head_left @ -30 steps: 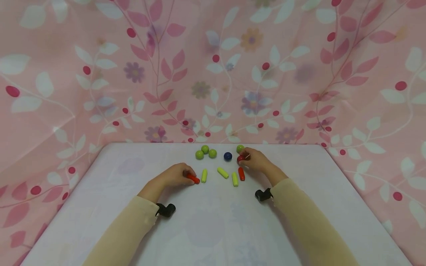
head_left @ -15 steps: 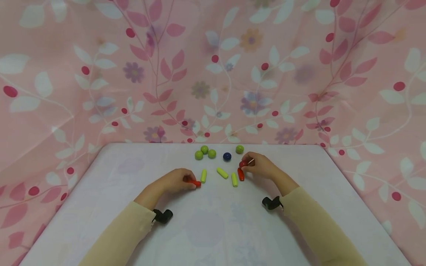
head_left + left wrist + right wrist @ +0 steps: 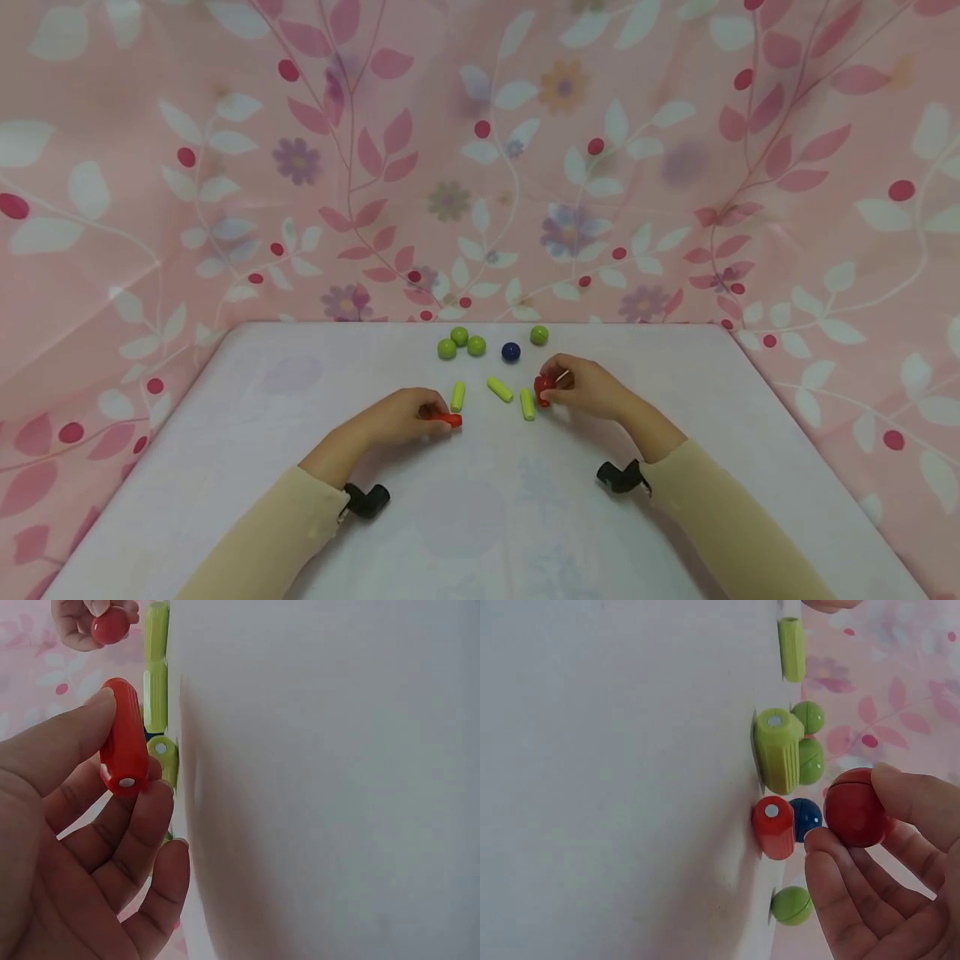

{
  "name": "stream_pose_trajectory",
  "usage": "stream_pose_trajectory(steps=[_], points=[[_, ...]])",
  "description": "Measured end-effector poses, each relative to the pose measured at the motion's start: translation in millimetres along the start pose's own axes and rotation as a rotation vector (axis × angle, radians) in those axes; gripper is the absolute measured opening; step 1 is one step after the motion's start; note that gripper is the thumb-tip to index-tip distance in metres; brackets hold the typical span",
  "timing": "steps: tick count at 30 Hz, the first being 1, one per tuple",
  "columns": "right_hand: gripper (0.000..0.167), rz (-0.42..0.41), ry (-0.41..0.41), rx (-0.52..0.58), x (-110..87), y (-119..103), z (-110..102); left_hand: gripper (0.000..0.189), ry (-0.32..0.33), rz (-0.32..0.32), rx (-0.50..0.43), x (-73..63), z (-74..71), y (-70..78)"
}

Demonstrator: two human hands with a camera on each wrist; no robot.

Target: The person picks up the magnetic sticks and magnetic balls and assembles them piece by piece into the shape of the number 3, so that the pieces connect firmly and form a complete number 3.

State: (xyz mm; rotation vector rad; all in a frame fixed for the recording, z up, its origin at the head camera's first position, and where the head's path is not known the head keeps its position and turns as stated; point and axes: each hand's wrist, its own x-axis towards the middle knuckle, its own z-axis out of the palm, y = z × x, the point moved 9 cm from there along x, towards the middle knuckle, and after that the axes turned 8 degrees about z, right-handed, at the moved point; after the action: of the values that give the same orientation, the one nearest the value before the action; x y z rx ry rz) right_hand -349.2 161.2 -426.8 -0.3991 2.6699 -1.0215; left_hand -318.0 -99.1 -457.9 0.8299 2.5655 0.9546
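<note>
My left hand (image 3: 405, 415) pinches a red magnetic rod (image 3: 125, 746) between thumb and fingers, just above the white table. A pale metal dot marks the rod's end. With thumb and fingertips my right hand (image 3: 588, 387) holds a red ball (image 3: 855, 810), raised off the table. Below that ball a second red rod (image 3: 774, 829) lies on the table, partly covered by the ball and fingers in the head view. Three yellow-green rods, one at left (image 3: 458, 397), one in the middle (image 3: 500, 389) and one at right (image 3: 528, 405), lie between the hands.
A dark blue ball (image 3: 511, 352) rests behind the rods. Three green balls (image 3: 459, 337) cluster to its left, and another green ball (image 3: 539, 335) sits to its right. A pink floral curtain (image 3: 450, 167) hangs behind the table's (image 3: 480, 517) far edge.
The right hand has brought the red ball nearer, from beside the blue ball to over the red rod. My left hand has shifted slightly nearer and right, turning its rod more level.
</note>
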Motion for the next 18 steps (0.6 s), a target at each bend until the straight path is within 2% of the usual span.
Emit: stream_pose_trajectory(steps=[13,18], points=[[0.026,-0.067,-0.106,0.029,-19.1,1,22,0.01,0.021,0.103,-0.01,-1.3,5.6,24.3],[0.028,-0.061,-0.131,0.033,-24.3,0,28,0.01,0.011,0.126,-0.016,2.7,10.4,33.1]])
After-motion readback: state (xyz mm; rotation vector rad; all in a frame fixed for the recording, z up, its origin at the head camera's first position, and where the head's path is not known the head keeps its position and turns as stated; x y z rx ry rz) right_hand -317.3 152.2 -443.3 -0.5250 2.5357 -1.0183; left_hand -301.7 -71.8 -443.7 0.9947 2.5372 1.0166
